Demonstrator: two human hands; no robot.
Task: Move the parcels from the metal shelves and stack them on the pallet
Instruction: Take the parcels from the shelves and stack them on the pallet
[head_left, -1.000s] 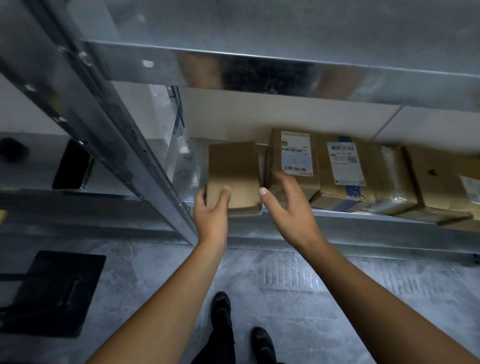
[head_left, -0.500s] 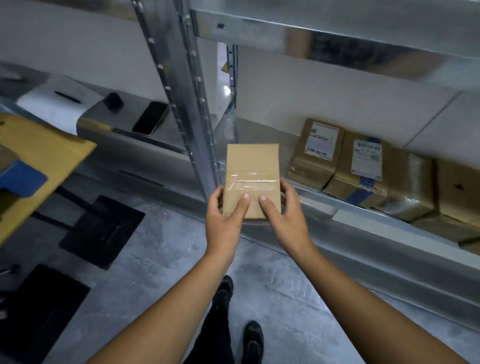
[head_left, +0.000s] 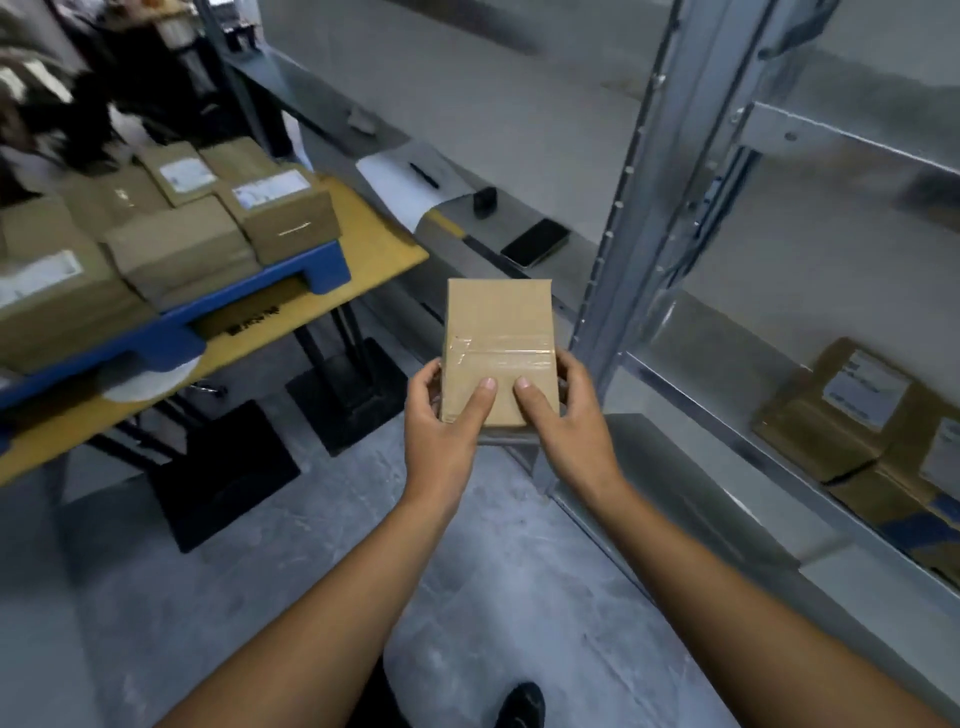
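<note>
Brown cardboard parcel (head_left: 497, 349), flat and rectangular with clear tape across it, is gripped at its near end by both hands: left hand (head_left: 445, 415) on the left edge, right hand (head_left: 569, 415) on the right edge, thumbs pressed on the top face. It is held in mid-air above the grey floor, clear of the galvanised metal shelving (head_left: 644, 249) on the right. Long axis is pointed away from the body. Blue plastic pallet (head_left: 234, 301), carried on a yellow-topped surface (head_left: 384, 244), is seen ahead and to the left, well apart, so the left hand is nearer to it. Stacked brown parcels (head_left: 176, 244) are already loaded there. Judged step: carry leftward, then set down. More labelled parcels (head_left: 841, 410) are left on the lower shelf.
</note>
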